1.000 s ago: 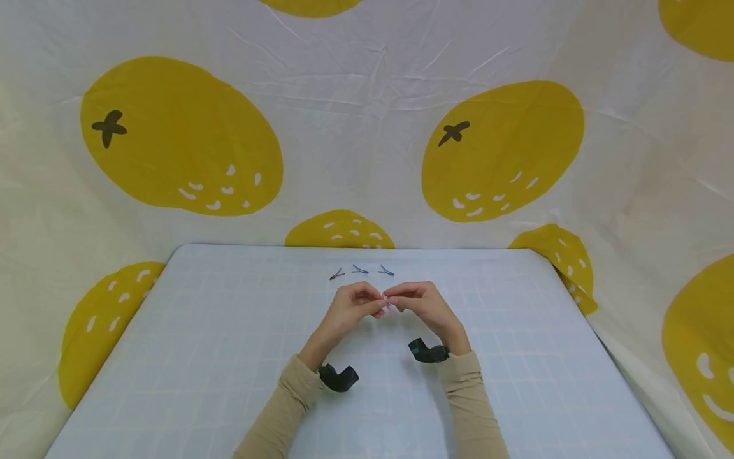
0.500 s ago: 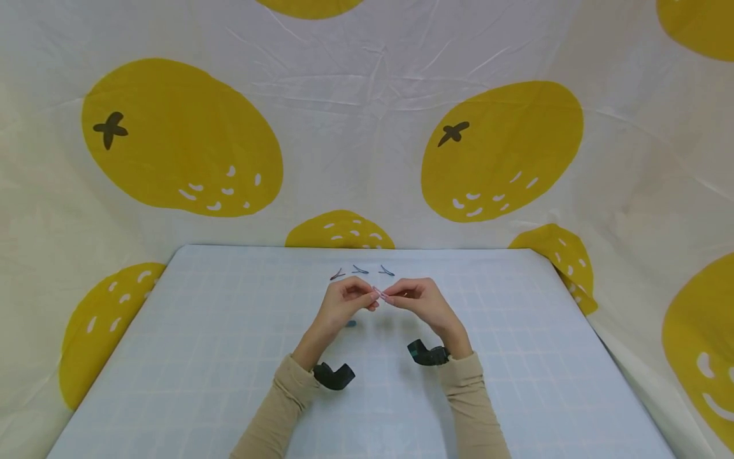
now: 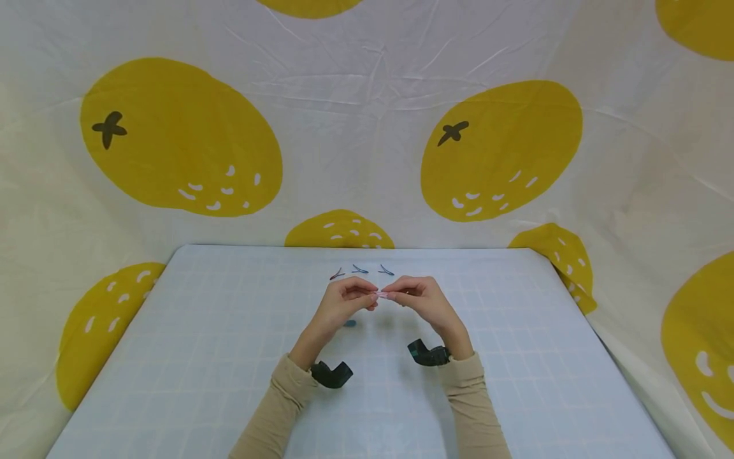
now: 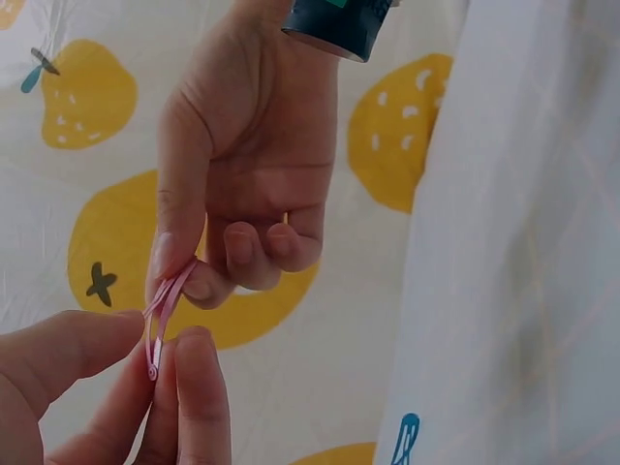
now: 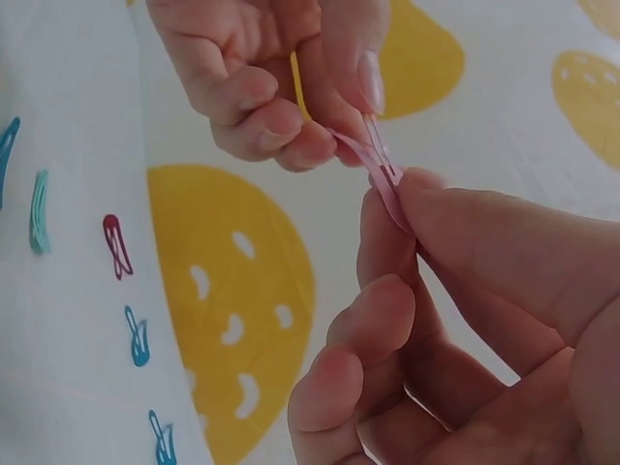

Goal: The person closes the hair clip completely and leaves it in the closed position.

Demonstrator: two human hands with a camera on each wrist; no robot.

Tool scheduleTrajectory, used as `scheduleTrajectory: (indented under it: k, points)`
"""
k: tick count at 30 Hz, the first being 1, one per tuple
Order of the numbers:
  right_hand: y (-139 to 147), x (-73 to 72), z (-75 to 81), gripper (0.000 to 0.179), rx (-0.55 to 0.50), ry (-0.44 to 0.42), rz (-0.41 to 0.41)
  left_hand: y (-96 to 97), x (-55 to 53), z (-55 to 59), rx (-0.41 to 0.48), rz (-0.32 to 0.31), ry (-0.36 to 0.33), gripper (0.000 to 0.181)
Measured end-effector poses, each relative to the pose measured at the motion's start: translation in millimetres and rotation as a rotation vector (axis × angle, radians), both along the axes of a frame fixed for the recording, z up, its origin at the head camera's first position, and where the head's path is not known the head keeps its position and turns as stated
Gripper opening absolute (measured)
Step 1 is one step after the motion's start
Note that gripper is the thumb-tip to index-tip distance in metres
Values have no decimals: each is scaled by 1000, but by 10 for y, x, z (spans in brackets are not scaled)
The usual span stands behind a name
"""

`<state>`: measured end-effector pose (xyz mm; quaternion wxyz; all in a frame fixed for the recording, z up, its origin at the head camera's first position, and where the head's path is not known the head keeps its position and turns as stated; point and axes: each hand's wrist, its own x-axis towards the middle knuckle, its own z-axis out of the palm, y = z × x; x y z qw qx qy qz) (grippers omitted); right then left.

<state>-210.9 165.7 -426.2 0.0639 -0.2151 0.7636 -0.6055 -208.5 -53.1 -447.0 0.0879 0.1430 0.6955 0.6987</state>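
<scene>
A small pink snap hair clip (image 3: 381, 294) is held up over the table between my two hands. My left hand (image 3: 346, 301) pinches one end of it with thumb and fingers. At the other end, my right hand (image 3: 420, 296) does the same. The left wrist view shows the pink hair clip (image 4: 163, 320) from the side, its strips apart with a gap between them. Fingertips cover both ends of it. Past the hands, a dark red hair clip (image 3: 337, 274) and two blue hair clips (image 3: 359, 269) lie in a row with their arms spread.
Another blue hair clip (image 3: 349, 324) lies partly hidden beside my left wrist. A teal hair clip (image 5: 39, 213) shows in the right wrist view. The pale checked table (image 3: 229, 357) ends at a fruit-print cloth (image 3: 355, 159). Black devices (image 3: 331, 375) stick out from both wrists.
Both hands have shifted slightly away from me, the left also to the left. The pink hair clip has turned to lie level between them. A blue clip near the left wrist has come into view.
</scene>
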Motion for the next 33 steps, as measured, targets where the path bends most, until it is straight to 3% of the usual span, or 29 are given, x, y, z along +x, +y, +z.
scheduleTrajectory:
  k: [11, 16, 26, 33]
  points:
    - [-94, 34, 48, 16, 18, -51, -99, -63, 10, 42, -15, -10, 1, 28]
    - [-143, 51, 42, 17, 31, -59, -94, -110, 23, 75, -36, -3, -7, 24]
    - [-208, 98, -37, 12, 6, -90, -42, -260, 113, 69, -63, -54, -15, 19]
    - [-216, 154, -144, 16, -24, -164, 11, -290, 207, 14, -105, -52, -75, 25]
